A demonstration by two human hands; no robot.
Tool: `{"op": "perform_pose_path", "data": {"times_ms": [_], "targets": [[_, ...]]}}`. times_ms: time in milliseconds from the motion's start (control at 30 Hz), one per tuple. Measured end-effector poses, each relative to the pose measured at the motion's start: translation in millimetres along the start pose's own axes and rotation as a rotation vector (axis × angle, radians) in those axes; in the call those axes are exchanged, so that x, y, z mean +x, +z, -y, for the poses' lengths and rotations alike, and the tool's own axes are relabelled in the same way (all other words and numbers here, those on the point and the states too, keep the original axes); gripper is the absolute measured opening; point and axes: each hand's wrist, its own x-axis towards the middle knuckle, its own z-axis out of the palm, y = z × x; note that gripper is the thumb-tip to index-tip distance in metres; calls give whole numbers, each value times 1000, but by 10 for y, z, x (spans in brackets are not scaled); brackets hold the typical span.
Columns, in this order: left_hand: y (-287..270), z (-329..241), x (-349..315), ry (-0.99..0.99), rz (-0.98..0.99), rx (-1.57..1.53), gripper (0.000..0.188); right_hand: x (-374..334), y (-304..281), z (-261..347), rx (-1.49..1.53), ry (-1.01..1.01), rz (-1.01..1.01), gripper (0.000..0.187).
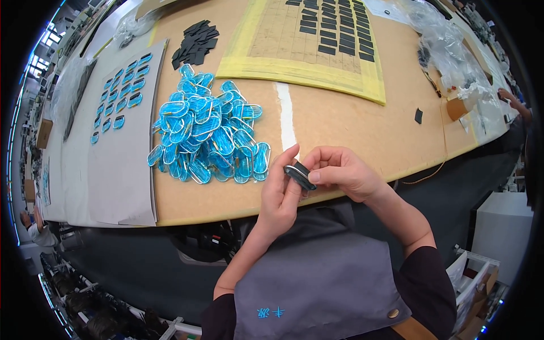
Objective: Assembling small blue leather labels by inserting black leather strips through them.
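Note:
Close to the table's near edge, both hands hold a small dark oval piece (300, 175) with a pale rim. My left hand (276, 198) grips it from the left between thumb and fingers. On the other side, the thumb and bent fingers of my right hand (347, 174) pinch its right end. The fingers cover part of it. Left of my hands lies a heap of blue oval pieces (205, 122) with white rims. Behind that heap is a pile of black rectangular patches (196, 43).
A grey board (122, 187) at left carries rows of blue ovals with black patches. Farther back, a yellow-edged board (300, 85) bears rows of black patches. One loose black patch (418, 116), a tape roll (456, 107) and clear plastic bags (447, 51) lie at right.

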Motion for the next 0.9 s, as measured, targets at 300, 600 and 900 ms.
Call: {"op": "perform_pose_path", "data": {"times_ms": [300, 600, 900], "targets": [[-256, -226, 153, 375, 150, 388, 41, 11, -6, 97, -189, -15, 2, 28], [-342, -514, 265, 425, 352, 481, 27, 14, -16, 243, -280, 106, 104, 32], [-266, -406, 196, 625, 85, 384, 23, -94, 34, 199, -237, -163, 47, 25]]}}
